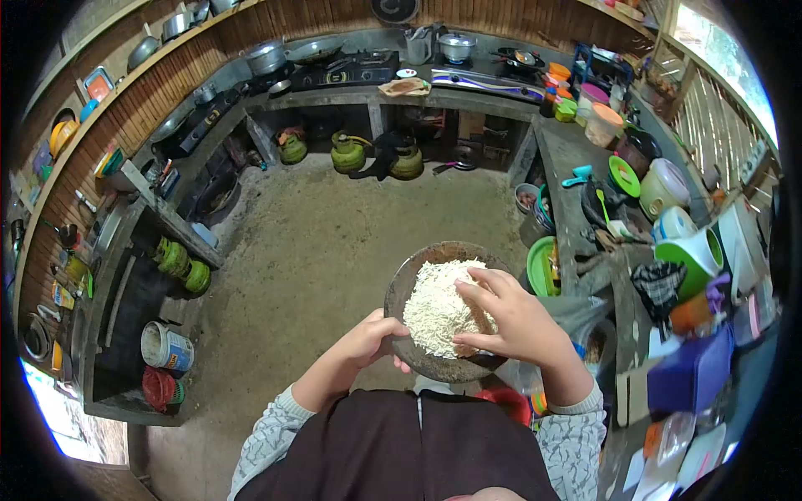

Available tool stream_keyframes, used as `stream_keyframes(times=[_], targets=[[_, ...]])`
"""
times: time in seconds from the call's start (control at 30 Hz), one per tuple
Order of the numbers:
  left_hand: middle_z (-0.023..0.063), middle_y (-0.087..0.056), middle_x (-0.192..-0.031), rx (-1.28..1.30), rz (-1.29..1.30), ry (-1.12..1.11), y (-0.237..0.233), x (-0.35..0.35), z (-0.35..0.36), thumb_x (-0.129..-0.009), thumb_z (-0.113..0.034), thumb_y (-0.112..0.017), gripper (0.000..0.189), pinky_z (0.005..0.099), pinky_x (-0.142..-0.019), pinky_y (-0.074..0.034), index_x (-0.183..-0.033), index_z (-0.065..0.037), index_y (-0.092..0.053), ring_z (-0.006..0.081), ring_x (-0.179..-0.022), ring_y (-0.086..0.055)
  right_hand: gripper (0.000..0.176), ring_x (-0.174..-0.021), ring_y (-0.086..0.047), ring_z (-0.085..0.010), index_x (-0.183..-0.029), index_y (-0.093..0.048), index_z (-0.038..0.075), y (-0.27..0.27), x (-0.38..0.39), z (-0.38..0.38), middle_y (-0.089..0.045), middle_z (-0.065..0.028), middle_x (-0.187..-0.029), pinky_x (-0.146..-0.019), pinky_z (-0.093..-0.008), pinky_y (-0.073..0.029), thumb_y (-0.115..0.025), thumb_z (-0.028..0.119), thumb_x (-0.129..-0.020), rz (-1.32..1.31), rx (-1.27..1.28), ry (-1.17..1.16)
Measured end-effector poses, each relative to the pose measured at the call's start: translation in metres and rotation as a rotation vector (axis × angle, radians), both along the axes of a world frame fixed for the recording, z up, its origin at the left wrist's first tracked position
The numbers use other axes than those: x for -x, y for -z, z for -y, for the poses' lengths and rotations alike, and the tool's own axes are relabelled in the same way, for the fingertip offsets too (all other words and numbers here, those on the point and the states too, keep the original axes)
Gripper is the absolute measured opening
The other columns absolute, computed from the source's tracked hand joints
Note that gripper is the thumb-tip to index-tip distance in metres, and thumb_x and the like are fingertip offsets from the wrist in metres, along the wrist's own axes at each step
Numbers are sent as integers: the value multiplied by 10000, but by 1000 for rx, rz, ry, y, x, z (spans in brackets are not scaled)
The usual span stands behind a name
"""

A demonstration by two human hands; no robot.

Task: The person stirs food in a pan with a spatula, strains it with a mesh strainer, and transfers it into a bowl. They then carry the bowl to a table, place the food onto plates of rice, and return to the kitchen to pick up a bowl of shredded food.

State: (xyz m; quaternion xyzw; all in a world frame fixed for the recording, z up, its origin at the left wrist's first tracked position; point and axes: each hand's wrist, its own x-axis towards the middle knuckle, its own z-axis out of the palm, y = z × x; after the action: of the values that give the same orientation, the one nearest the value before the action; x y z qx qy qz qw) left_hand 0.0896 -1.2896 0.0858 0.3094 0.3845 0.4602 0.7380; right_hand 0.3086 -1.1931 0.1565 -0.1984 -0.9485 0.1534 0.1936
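Observation:
A round dark bowl [405,284] is held out in front of my body, heaped with pale, crumbly shreds [439,309]. My left hand [378,338] grips the bowl's left rim, thumb on top and fingers underneath. Over the right side of the heap is my right hand [505,313], its fingers apart and curved down onto the shreds. Its fingertips touch the heap, and no clump shows between them. Part of the bowl's right side is hidden behind this hand.
Around the concrete floor [326,250] runs a counter with stoves [342,71] and pots. Green gas cylinders [348,154] stand below. At right are a green basin [543,265], a purple container [689,373] and other kitchenware. A white bucket [167,346] stands at left.

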Motion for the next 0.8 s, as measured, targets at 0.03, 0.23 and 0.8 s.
stream_keyframes(times=[0.03, 0.23, 0.8], targets=[[173, -605, -810, -4, -7, -8, -3, 1, -17, -742, -107, -441, 351, 279, -437, -476, -1027, 96, -461, 242, -524, -600, 550, -1062, -441, -338, -1111, -493, 42, 2, 6, -19, -459, -184, -1153, -879, -392, -388, -660, 340, -680, -7, -4, -8], [175, -606, -804, 30, 51, -148, 3, 15, -107, -739, -105, -445, 351, 277, -429, -473, -1033, 85, -467, 241, -522, -599, 493, -1073, -433, -326, -1114, -498, 42, -6, 36, -124, -471, -173, -1142, -883, -384, -392, -623, 299, -712, 123, 18, -114], [181, -590, -859, 60, 52, 21, 17, 130, -421, -770, -112, -459, 345, 262, -435, -497, -1038, 105, -434, 267, -535, -612, 245, -878, -559, -291, -960, -581, 14, -16, 145, -435, -584, -132, -925, -753, -355, -457, -551, 82, -726, -15, 127, -93]])
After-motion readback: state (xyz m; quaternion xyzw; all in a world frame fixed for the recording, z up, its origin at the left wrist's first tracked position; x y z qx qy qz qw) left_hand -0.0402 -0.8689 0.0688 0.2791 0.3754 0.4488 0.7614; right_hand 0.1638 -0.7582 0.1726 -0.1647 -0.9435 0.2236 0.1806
